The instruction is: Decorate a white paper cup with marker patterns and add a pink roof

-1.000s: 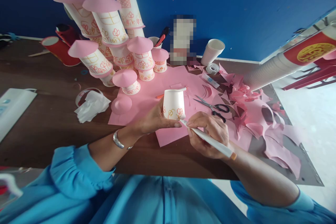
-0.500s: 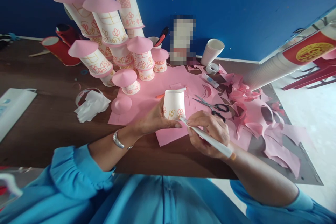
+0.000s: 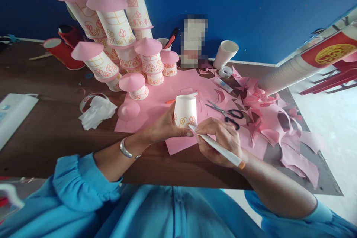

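Observation:
My left hand (image 3: 166,125) is closed around a white paper cup (image 3: 185,108), its thumb along the lower edge. Red and yellow flowers are drawn near the cup's bottom. In my right hand (image 3: 219,139) is a white marker pen (image 3: 220,150) with an orange end, slanting up to the left. The pen's tip meets the cup low on its right side, by a red flower; the exact contact is hidden. Under the cup lies a pink paper sheet (image 3: 178,83). Open black-handled scissors (image 3: 224,112) rest just right of the cup.
Several cup towers (image 3: 119,29) with pink cone roofs stand at the back left. Pink scraps (image 3: 267,119) cover the right side. A tape roll (image 3: 225,71), a glue tube (image 3: 223,85) and stacked cups (image 3: 225,55) sit behind. Crumpled tissue (image 3: 98,112) lies on the left.
My right hand and the marker have shifted slightly left along the cup's lower edge. My left hand keeps the cup almost in the same place.

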`<state>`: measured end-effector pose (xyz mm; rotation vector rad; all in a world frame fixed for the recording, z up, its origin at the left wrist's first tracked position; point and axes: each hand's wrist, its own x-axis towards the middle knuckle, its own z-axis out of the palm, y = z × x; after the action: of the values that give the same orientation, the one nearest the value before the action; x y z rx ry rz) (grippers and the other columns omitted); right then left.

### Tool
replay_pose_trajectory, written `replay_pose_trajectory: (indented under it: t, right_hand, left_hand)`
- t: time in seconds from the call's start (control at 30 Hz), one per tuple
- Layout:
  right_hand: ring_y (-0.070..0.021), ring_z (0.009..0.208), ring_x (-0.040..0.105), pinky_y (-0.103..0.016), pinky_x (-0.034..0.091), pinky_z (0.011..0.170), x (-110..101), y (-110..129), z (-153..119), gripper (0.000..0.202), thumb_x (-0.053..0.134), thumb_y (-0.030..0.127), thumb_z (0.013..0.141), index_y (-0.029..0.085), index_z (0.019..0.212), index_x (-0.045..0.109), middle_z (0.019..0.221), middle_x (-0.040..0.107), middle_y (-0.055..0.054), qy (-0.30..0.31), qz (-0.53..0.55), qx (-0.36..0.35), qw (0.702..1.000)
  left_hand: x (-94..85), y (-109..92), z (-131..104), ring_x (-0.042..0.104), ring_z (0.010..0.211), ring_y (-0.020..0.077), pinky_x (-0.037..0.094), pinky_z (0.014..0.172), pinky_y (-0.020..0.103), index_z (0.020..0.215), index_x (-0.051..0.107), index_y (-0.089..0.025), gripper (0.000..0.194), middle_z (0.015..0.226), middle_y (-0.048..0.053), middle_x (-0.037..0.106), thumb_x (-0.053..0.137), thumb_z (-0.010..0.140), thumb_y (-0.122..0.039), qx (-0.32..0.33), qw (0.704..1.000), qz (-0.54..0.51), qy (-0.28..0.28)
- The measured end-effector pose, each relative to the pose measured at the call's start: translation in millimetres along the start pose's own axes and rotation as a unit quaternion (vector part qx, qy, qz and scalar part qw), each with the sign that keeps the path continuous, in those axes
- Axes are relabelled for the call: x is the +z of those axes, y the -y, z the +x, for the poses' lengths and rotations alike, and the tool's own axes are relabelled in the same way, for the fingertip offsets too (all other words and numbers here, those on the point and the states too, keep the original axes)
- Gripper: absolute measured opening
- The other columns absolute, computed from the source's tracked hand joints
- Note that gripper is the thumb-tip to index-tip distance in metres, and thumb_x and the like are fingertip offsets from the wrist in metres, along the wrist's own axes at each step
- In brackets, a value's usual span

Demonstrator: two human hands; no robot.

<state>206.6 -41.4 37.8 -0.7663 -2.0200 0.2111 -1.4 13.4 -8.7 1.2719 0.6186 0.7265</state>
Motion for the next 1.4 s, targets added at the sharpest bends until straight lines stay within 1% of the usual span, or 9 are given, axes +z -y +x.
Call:
replay_pose_trajectory:
  t: [0.13,0.4,0.6,0.7,0.87,0.93,1.03,1.2,1.4]
  right_hand:
    - [-0.0160,0.070,0.078,-0.025,0.062,0.062,0,0,-1,0.026,0.065,0.005,0.091,0.024,0.107,0.061,0.081,0.077,0.001,-0.003,-0.013,-0.002,1.000]
    - [-0.0165,0.068,0.076,-0.027,0.063,0.062,-4,3,-2,0.034,0.065,0.003,0.087,0.026,0.111,0.063,0.081,0.077,0.001,-0.008,0.004,0.004,1.000]
    - [-0.0169,0.070,0.078,-0.026,0.063,0.061,-1,1,-3,0.031,0.063,0.003,0.087,0.024,0.110,0.062,0.081,0.077,0.000,-0.006,0.008,-0.006,1.000]
    - [-0.0172,0.070,0.078,-0.027,0.064,0.061,0,0,-2,0.031,0.064,0.004,0.087,0.025,0.110,0.062,0.082,0.078,0.000,-0.009,0.011,-0.007,1.000]
    - [-0.0177,0.071,0.078,-0.028,0.064,0.062,-6,1,-1,0.033,0.066,0.003,0.088,0.025,0.113,0.064,0.083,0.077,0.000,-0.023,0.013,-0.004,1.000]
    - [-0.0188,0.074,0.077,-0.031,0.065,0.065,-8,1,-2,0.032,0.067,0.004,0.090,0.025,0.115,0.065,0.086,0.076,-0.002,-0.050,0.011,0.012,0.999]
    - [-0.0207,0.082,0.078,-0.035,0.067,0.071,-8,-2,-4,0.030,0.067,0.006,0.094,0.025,0.117,0.066,0.095,0.075,-0.005,-0.090,0.015,0.054,0.994]
    - [-0.0222,0.094,0.080,-0.038,0.067,0.081,-3,-7,-8,0.028,0.068,0.008,0.097,0.026,0.118,0.067,0.101,0.076,-0.005,-0.097,0.045,0.080,0.991]
    - [-0.0214,0.093,0.080,-0.035,0.068,0.080,-1,-6,-7,0.027,0.069,0.009,0.096,0.025,0.118,0.067,0.099,0.077,-0.005,-0.078,0.054,0.066,0.993]
  left_hand:
    - [0.9,-1,1,0.059,0.084,0.0160,0.050,0.071,0.026,0.109,0.066,-0.020,0.055,0.092,0.000,0.063,0.101,0.069,-0.033,0.008,1.000,-0.010,-0.001]
    - [3.4,-3,2,0.060,0.084,0.0169,0.052,0.072,0.027,0.127,0.066,-0.022,0.069,0.092,0.001,0.065,0.100,0.070,-0.041,0.032,0.999,0.003,-0.010]
    - [2.5,-2,1,0.061,0.085,0.0176,0.052,0.073,0.028,0.107,0.069,-0.020,0.049,0.091,0.002,0.067,0.099,0.071,-0.033,0.020,1.000,-0.013,0.002]
    - [1.7,1,1,0.062,0.086,0.0182,0.051,0.073,0.028,0.107,0.069,-0.020,0.050,0.091,0.001,0.067,0.099,0.070,-0.031,0.014,1.000,-0.017,-0.002]
    - [1.1,-3,1,0.061,0.091,0.0186,0.052,0.079,0.029,0.131,0.068,-0.023,0.068,0.095,0.001,0.067,0.099,0.072,-0.034,0.015,0.999,-0.046,0.009]
    - [1.5,-8,0,0.063,0.094,0.0194,0.053,0.083,0.031,0.146,0.062,-0.026,0.081,0.100,0.002,0.069,0.098,0.074,-0.039,0.016,0.997,-0.080,0.007]
    - [2.8,-16,-1,0.068,0.102,0.0226,0.055,0.093,0.037,0.155,0.057,-0.027,0.087,0.110,0.006,0.074,0.094,0.078,-0.044,0.013,0.992,-0.123,0.006]
    - [2.9,-17,-1,0.071,0.121,0.0290,0.056,0.105,0.043,0.155,0.059,-0.028,0.077,0.130,0.013,0.077,0.088,0.085,-0.045,0.028,0.985,-0.169,0.010]
    - [-1.1,-4,-2,0.074,0.123,0.0283,0.057,0.112,0.044,0.143,0.068,-0.025,0.056,0.131,0.012,0.078,0.083,0.090,-0.037,0.011,0.977,-0.211,0.023]
